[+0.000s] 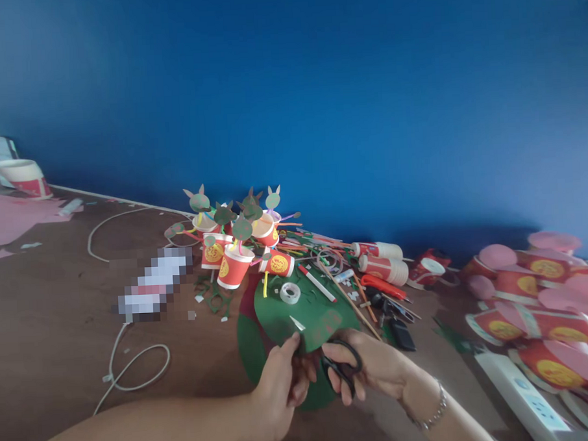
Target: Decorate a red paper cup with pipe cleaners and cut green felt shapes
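Observation:
My right hand point(371, 363) grips a pair of scissors point(357, 361) by its black handles, with fingers through the loops. The blades point toward my left hand point(277, 390) and are mostly hidden. The left fingers are curled with the thumb pressed in; what they hold cannot be made out. Under both hands lie round green paper sheets point(273, 312). A small white pointed shape point(297, 323) shows just beyond my left thumb. On the green paper lie a roll of tape point(290, 293) and a red-and-white marker point(317, 283).
Red paper cups point(235, 267) with green eared heads stand at the back. Stacked cups point(384, 268), an orange cutter point(382, 285) and sticks lie right of them. Pink-topped cups point(553, 359) and a power strip point(520, 392) are far right. A white cable point(139, 354) curls left.

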{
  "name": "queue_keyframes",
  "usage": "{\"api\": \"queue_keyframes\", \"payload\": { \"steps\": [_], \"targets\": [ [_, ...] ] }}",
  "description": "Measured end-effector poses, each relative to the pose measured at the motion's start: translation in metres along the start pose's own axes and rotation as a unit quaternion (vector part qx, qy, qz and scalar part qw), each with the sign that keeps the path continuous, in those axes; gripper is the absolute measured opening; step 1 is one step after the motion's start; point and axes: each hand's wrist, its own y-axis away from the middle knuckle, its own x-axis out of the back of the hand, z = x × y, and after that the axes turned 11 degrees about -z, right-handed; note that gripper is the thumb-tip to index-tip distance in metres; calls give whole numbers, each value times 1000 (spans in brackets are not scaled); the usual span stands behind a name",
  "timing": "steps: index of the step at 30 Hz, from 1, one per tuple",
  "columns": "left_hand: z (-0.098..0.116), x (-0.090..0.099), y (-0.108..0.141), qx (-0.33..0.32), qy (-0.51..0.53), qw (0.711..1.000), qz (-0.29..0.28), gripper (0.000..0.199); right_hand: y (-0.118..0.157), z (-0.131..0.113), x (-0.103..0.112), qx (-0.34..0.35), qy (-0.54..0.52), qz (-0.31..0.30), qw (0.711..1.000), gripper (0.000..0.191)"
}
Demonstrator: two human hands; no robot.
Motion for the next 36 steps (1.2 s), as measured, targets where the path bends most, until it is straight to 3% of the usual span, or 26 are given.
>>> {"api": "queue_keyframes", "payload": {
  "steps": [6, 11, 23, 30, 36],
  "targets": [
    [1, 2, -1, -67, 0, 996, 59, 43, 3, 5, -5, 4, 23, -17, 1000, 45],
    [-4, 4, -6, -65, -12, 995, 74, 43, 10, -3, -7, -12, 46, -51, 998, 43],
    [-1, 3, -2, -55, 15, 997, 45, 34, -12, 0, 46, -10, 65, -153, 986, 36],
    [-1, 1, -1, -58, 12, 997, 48, 34, -29, 3, 46, 68, -1, -150, 986, 58],
    [-1, 2, -2, -64, 15, 997, 49, 30, -36, 9, 52, 112, -17, -167, 980, 64]
  ]
}}
